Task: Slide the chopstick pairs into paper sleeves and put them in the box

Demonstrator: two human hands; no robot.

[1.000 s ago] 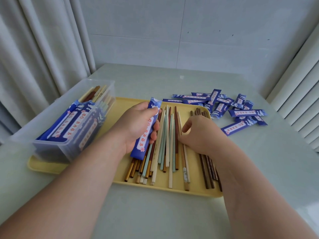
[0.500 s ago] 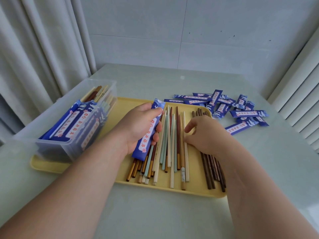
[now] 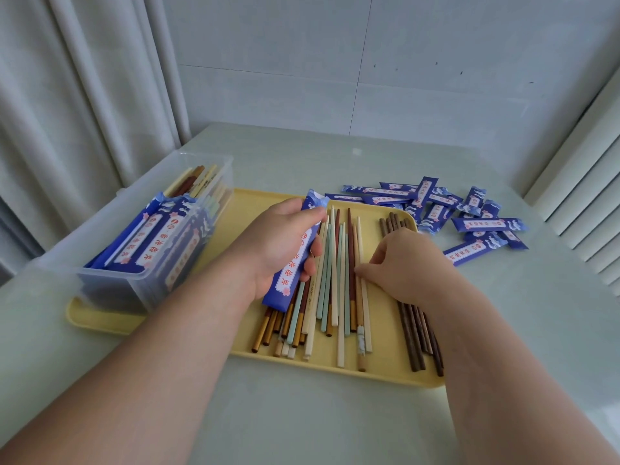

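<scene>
Gripping a blue paper sleeve [image 3: 291, 273] in curled fingers, the left hand [image 3: 278, 243] hovers over loose chopsticks [image 3: 330, 297] on the yellow tray [image 3: 235, 203]. The right hand [image 3: 412, 263] pinches a cream chopstick [image 3: 365, 317] beside it. A clear box [image 3: 134, 290] of sleeved pairs sits at the tray's left end; spare sleeves [image 3: 486, 224] lie on the open table [image 3: 503, 313] to the right.

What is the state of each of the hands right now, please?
Left hand: holds a blue paper sleeve.
Right hand: fingertips at the cream chopsticks on the tray; grip cannot be told.
</scene>
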